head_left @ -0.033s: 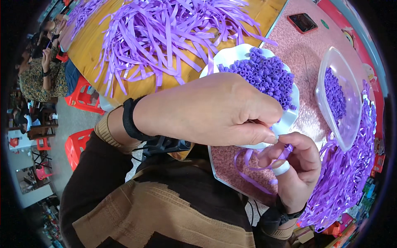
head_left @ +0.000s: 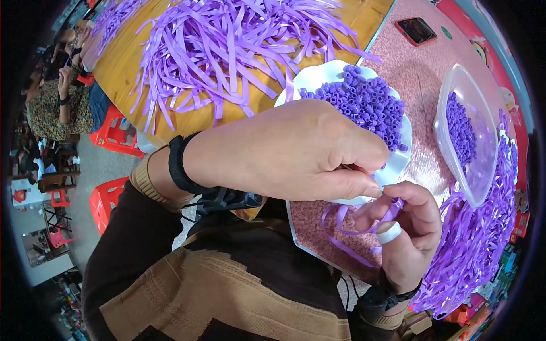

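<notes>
My left hand [head_left: 318,153] reaches in from the left with thumb and forefinger pinched together. What it grips is mostly hidden; only something thin shows by the fingertips. Its tips meet those of my right hand [head_left: 412,227], which is closed around a narrow purple ribbon [head_left: 347,230] whose loose length curls below. White tape [head_left: 388,232] wraps the right thumb. A small shiny purple piece [head_left: 397,202] shows at the right fingertips, possibly a bead. Just behind my left hand stands a white scalloped dish [head_left: 405,165] of small purple tube beads [head_left: 367,105].
A large heap of purple ribbons [head_left: 227,51] covers part of the wooden table [head_left: 119,62]. On the pink tabletop [head_left: 418,74] are a phone [head_left: 416,31] and a clear plastic tub [head_left: 449,142] of beads. More ribbons [head_left: 466,244] hang at right. Red stools [head_left: 108,199] stand left, near another person [head_left: 60,113].
The taped right thumb has shifted very slightly against the ribbon. Everything else looks the same.
</notes>
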Tool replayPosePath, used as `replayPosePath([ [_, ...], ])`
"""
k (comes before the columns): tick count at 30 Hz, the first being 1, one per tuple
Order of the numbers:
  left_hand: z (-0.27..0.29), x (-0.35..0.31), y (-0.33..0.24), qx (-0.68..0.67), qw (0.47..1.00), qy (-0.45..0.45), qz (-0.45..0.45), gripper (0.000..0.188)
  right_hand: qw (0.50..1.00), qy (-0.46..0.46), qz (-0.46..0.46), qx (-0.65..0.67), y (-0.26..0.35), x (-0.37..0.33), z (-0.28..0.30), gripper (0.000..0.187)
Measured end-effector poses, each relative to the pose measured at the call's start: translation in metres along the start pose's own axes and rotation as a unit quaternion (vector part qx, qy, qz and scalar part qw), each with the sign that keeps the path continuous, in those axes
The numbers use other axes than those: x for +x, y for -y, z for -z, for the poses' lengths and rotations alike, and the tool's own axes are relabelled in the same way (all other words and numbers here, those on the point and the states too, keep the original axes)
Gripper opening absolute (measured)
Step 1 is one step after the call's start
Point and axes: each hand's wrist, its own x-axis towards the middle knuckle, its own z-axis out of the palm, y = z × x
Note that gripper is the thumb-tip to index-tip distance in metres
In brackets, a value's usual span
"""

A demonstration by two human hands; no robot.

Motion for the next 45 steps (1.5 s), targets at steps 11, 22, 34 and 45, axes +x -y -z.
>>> replayPosePath([
  [11,0.000,-0.001,0.000,-0.013,1.000,-0.003,0.008,0.024,0.983,0.003,-0.109,0.150,0.007,0.001,0.008,0.031],
  [22,0.004,-0.001,-0.006,-0.085,0.989,0.108,0.061,0.033,0.994,-0.040,0.028,-0.096,0.006,-0.002,-0.001,0.018],
  [34,-0.010,-0.005,0.003,-0.047,0.999,0.024,-0.010,0.035,0.972,-0.067,0.127,-0.187,-0.001,-0.002,0.006,0.014],
  [45,0.030,-0.017,-0.005,-0.202,0.970,0.007,0.137,0.041,0.984,-0.128,0.114,-0.046,0.009,0.000,0.025,0.017],
])
